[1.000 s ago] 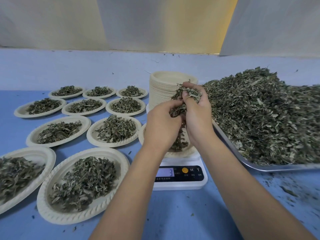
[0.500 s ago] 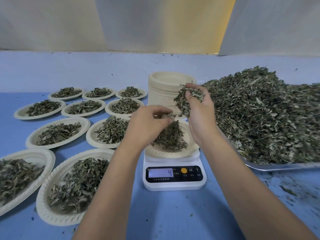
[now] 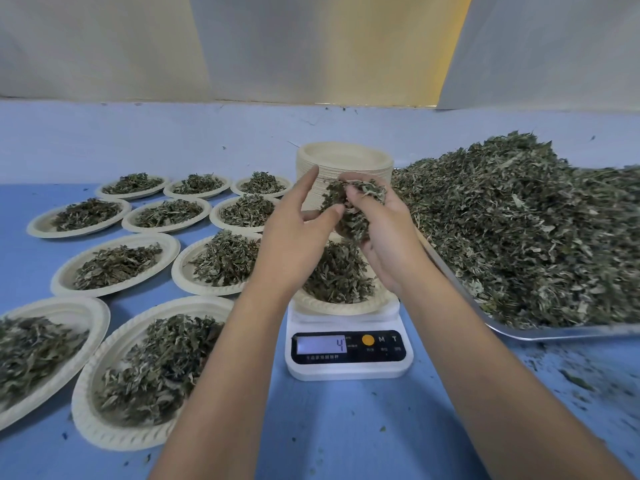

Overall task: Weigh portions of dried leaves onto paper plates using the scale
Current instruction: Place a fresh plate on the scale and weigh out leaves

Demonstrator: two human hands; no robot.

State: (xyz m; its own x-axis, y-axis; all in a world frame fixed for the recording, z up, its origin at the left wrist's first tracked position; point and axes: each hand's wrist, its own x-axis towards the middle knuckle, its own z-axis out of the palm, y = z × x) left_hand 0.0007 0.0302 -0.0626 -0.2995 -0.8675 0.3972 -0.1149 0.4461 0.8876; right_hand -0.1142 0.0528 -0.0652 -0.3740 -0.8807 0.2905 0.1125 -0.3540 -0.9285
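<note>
A bunch of dried leaves [image 3: 353, 206] sits in the right hand [image 3: 388, 237], whose fingers curl around it, just above the leafy paper plate [image 3: 332, 308] on the scale [image 3: 346, 370]. The left hand [image 3: 298, 233] is beside it, fingers stretched out, holding nothing. A big tray [image 3: 554, 332] heaped with leaves lies to the right on the blue tabletop [image 3: 346, 427].

Blue table [image 3: 346, 431]: plates [image 3: 169, 247], scale [image 3: 346, 371], tray [image 3: 554, 332].

Matt paper plates [image 3: 117, 259], glossy white plastic scale [image 3: 348, 370], shiny metal tray [image 3: 554, 332]
</note>
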